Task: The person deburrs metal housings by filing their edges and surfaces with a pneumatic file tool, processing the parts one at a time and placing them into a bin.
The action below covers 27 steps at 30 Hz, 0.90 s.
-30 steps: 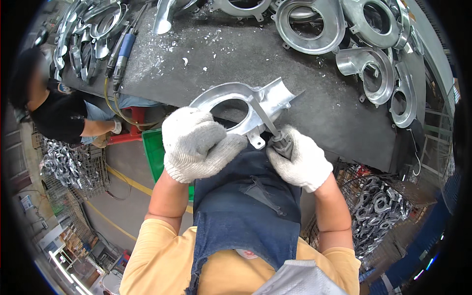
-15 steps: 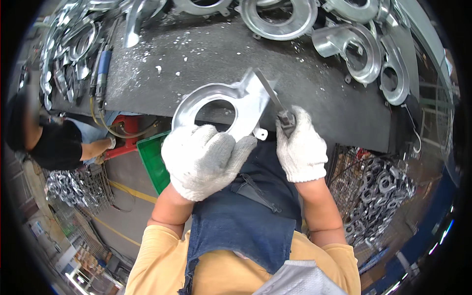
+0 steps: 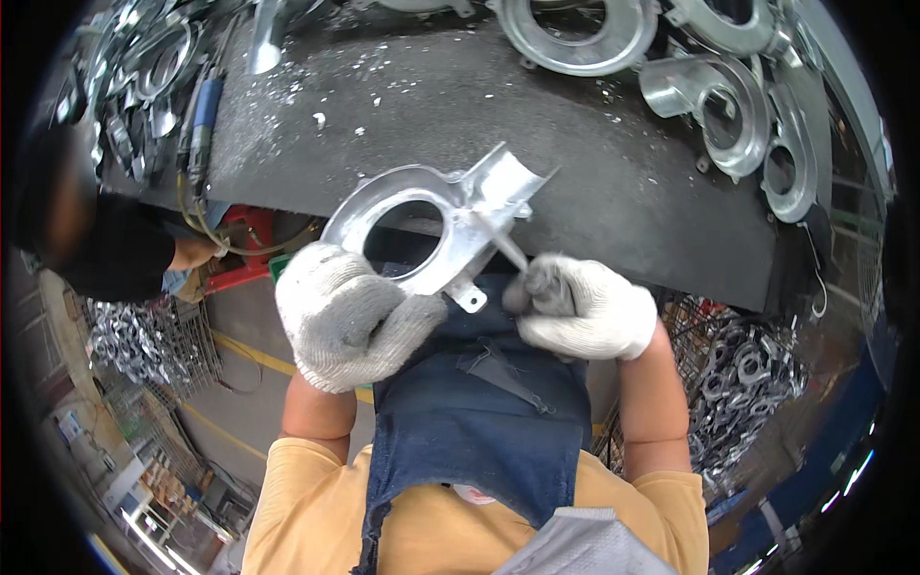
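A silvery metal casting (image 3: 407,184), ring-shaped with a flared spout and small lugs, is held up by the table's near edge. My gloved left hand (image 3: 355,321) is closed on the ring's lower left rim, thumb pressed along its near side. In my gloved right hand (image 3: 594,307) a file (image 3: 506,245) with a dark handle is gripped. Its narrow metal blade lies across the casting where ring and spout join, somewhat smeared by motion. The fingers around the handle are partly blurred.
Similar castings (image 3: 747,125) line the table's far and right side. At the left lie a heap of metal parts (image 3: 158,72) and a blue-bodied tool (image 3: 205,105) with a hose. Wire bins of parts (image 3: 752,383) flank me. Another person's arm (image 3: 192,251) shows at left.
My right hand has turned and moved down and left, bringing the file from the spout's outer end to its base. My left hand has shifted left, tilting the casting.
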Each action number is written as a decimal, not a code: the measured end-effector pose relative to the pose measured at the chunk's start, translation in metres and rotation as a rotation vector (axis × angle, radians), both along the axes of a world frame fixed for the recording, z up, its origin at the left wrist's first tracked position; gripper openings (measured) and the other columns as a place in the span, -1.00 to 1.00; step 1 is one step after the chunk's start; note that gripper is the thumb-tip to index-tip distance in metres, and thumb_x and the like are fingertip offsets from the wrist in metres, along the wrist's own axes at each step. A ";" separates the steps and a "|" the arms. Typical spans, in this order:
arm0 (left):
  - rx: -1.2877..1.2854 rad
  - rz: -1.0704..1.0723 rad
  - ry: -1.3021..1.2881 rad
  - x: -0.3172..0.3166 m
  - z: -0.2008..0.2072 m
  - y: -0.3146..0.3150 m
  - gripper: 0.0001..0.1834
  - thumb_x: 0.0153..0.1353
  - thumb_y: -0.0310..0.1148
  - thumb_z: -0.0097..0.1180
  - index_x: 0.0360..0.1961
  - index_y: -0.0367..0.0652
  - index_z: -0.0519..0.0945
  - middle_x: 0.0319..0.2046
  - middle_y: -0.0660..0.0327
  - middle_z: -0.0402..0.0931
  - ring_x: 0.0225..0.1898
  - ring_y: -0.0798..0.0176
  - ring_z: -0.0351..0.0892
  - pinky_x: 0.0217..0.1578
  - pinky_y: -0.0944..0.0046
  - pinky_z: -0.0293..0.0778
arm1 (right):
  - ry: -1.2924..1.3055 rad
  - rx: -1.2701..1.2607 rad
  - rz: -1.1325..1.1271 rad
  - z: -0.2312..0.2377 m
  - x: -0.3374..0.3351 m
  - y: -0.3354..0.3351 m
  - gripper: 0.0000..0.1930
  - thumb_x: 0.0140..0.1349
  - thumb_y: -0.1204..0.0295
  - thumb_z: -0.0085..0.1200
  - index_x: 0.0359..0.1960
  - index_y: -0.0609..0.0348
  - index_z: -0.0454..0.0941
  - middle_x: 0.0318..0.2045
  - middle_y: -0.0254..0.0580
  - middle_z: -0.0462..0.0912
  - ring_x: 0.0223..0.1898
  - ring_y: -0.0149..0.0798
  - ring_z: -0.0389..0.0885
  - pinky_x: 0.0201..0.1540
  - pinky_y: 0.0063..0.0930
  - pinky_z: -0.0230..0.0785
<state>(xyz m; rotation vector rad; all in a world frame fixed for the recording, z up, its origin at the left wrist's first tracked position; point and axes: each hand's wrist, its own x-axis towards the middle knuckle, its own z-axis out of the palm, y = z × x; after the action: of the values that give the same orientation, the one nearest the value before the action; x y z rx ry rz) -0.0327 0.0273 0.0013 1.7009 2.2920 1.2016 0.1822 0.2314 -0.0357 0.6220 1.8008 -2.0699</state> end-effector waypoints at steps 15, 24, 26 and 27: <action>0.147 0.099 -0.237 -0.037 -0.016 -0.017 -0.89 0.08 -0.47 0.29 -0.57 -0.11 0.72 -0.64 0.15 0.51 -0.61 -0.03 0.51 -0.46 0.06 0.41 | 0.178 0.000 0.485 -0.012 -0.065 -0.009 -0.52 0.35 0.14 0.42 0.15 0.21 0.68 -0.09 -0.08 0.85 -0.07 -0.11 0.81 0.09 -0.24 0.63; 0.193 -0.154 -0.183 -0.080 -0.018 -0.003 -0.57 0.12 -0.45 0.46 -0.79 -0.10 0.49 -0.75 0.15 0.37 -0.70 0.09 0.41 -0.57 0.10 0.33 | -0.144 0.294 1.298 -0.014 -0.088 -0.017 -0.65 0.22 0.31 0.22 0.04 0.07 0.72 -0.25 -0.13 0.83 -0.17 -0.09 0.82 -0.03 -0.17 0.64; 0.016 -0.393 -0.070 -0.098 -0.005 0.005 -0.56 0.11 -0.37 0.49 -0.79 -0.05 0.50 -0.74 0.19 0.35 -0.69 0.09 0.41 -0.57 0.10 0.33 | -0.144 0.455 1.402 -0.013 -0.077 -0.025 -0.64 0.21 0.26 0.20 0.01 0.08 0.73 -0.18 0.02 0.84 -0.09 0.10 0.82 0.03 -0.06 0.63; -0.015 -0.431 -0.024 -0.097 0.002 0.006 -0.56 0.11 -0.32 0.51 -0.78 -0.03 0.51 -0.73 0.21 0.34 -0.68 0.09 0.42 -0.56 0.10 0.33 | -0.095 0.437 1.324 -0.002 -0.073 -0.019 -0.63 0.22 0.20 0.20 0.01 0.05 0.73 -0.17 0.04 0.84 -0.05 0.14 0.82 0.02 -0.01 0.63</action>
<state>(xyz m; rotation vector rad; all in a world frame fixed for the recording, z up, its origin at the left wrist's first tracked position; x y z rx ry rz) -0.1295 0.0330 0.0032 2.0186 1.7787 1.0976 0.1093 0.2127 -0.0380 -0.3628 1.7867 -0.7559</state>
